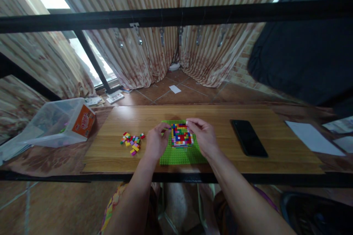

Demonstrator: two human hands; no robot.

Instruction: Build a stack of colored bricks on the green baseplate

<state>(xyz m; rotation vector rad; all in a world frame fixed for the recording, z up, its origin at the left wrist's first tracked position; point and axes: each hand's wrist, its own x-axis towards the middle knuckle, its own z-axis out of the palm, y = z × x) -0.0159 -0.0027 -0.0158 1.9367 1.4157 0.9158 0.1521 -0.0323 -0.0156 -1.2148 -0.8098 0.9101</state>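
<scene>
A green baseplate (173, 158) lies on the wooden board in front of me. On it stands a square, low-walled build of colourful toy bricks (182, 139), several layers high. My left hand (158, 140) is at the build's left side, its thumb and forefinger pinched together; what is between them is too small to make out. At the far right corner of the build, my right hand (203, 136) pinches what looks like a small white brick (188, 122). Left of my left hand lies a loose pile of mixed coloured bricks (132, 141).
A black phone (249, 138) lies on the board (220, 161) to the right. At the left stands a clear plastic bin (57, 117) with an orange label. White paper (314, 137) is at the far right. A dark metal bar (176, 16) with hanging hooks crosses above the board.
</scene>
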